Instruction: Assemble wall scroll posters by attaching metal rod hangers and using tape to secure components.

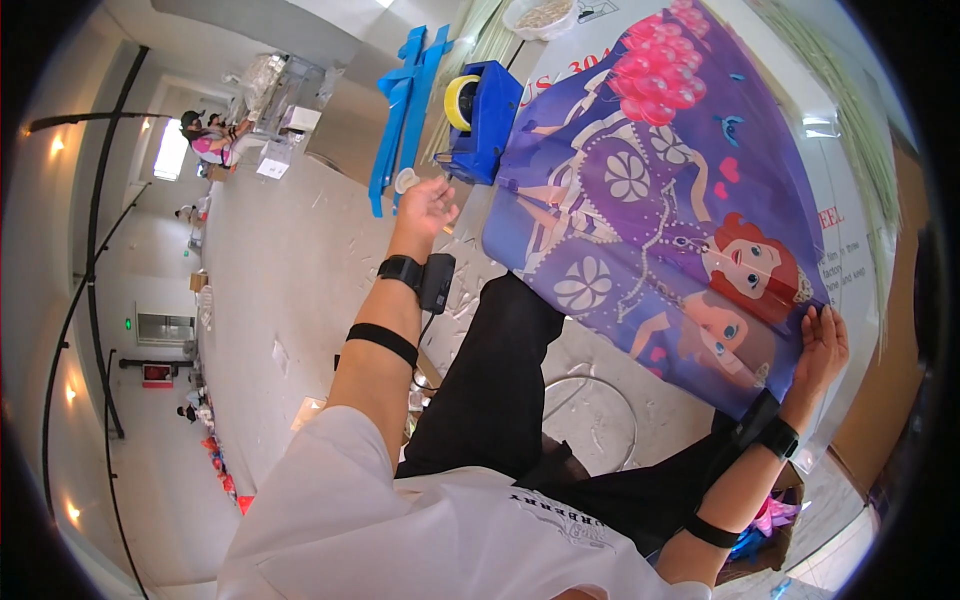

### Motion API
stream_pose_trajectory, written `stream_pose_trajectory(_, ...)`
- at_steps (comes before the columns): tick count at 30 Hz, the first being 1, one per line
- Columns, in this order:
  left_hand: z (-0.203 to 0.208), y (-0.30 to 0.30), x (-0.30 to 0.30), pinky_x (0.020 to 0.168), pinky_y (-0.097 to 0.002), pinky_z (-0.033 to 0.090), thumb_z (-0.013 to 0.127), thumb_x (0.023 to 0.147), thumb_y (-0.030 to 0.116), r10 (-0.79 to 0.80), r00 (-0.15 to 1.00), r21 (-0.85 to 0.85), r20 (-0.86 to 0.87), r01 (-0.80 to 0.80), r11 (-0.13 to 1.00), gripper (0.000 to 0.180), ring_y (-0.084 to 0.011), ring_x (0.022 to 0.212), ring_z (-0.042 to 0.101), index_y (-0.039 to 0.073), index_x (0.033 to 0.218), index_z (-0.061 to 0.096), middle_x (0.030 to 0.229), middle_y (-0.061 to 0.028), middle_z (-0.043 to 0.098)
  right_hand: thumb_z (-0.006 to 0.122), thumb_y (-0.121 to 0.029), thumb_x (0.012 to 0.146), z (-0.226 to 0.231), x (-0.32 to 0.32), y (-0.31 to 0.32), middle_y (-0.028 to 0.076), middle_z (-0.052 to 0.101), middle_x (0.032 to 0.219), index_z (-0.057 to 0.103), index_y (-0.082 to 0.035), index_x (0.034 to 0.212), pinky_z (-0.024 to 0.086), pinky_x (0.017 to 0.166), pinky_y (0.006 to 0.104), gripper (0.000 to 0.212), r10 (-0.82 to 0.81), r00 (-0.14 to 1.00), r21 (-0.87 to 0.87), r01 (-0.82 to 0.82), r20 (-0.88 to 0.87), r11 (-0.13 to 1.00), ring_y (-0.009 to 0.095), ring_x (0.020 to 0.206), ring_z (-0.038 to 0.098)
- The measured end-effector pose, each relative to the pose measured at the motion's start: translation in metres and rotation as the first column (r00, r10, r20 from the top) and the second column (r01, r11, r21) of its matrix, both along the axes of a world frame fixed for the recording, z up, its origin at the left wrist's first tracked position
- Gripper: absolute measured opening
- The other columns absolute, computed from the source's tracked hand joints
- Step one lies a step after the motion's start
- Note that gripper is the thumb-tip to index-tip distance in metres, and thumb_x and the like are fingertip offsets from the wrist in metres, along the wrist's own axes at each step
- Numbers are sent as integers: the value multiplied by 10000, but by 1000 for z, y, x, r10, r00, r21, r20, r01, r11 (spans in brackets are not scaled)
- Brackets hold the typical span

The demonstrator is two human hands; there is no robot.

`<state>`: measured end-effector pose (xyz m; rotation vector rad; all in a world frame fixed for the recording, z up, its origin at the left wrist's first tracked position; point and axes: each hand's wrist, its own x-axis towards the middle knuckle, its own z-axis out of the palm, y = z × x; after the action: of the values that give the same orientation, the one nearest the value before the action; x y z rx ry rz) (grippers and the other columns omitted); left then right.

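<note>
And here's the purple printed sheet (640, 210), spread across the pale desk (838, 175), its near edge reaching out over the person's lap! Two cartoon figures in crowns and gowns lie sideways on it, with a cluster of pink balloons up at the far end and a few pink hearts alongside.

Over to the right hand (824, 348): it's right at the sheet's near right corner, fingers close together and bent, fingertips touching the edge. Is it pinching or only pressing? From here, I cannot tell.

Across to the left hand (428, 210), off the sheet and just below the blue tape dispenser (488, 135), fingers half curled, palm partly showing. There's a small pale piece (405, 180) right by those fingertips, and whether it's held I cannot tell. The dispenser stands close beside the sheet's left edge, a yellow tape roll (461, 103) mounted in it, and next to that lie long blue strips (408, 115), crossing one another.

Up top, a white bowl (541, 17) sits near the far edge; thin pale sticks (872, 130) run down the right side. Both wrists wear black bands, and in the left background, co-workers (213, 143) sit beside another work surface.
</note>
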<state>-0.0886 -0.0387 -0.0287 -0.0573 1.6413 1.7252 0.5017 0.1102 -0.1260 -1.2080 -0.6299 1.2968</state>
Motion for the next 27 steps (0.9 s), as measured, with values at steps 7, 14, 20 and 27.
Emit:
stream_pose_trajectory(7,-7,4,49,649,-333,407,641,782,69,-272,960,-157,-66,259,953,89,-158,701,542,106,805,563,724,-9,558,611,-72,860,11,-7,-6,67,626,836,589,17,1014,501,602,198,179,-38,999,-49,38,6,998,128,737,630)
stream_pose_trajectory(14,59,87,167,585,-234,398,659,775,23,-790,520,21,-324,839,543,71,-100,619,503,0,837,635,719,-23,584,646,-48,810,20,-9,-7,20,574,724,596,24,994,352,424,155,204,81,989,-48,-88,-124,995,65,564,519)
stream_pose_trajectory(20,69,176,351,614,-223,376,644,768,60,-857,-105,-238,-505,971,21,68,-88,653,475,-7,780,632,699,5,552,632,-1,778,38,-19,-11,5,541,655,608,41,904,330,398,165,135,25,983,-37,-33,-184,999,51,499,476)
stream_pose_trajectory(27,24,215,445,696,-233,400,683,743,49,-906,-273,-321,-325,932,-165,65,-95,717,501,7,787,662,733,-1,584,612,-7,794,44,-15,-15,-1,531,609,621,36,841,330,395,170,65,20,964,-71,-40,-266,997,47,475,472)
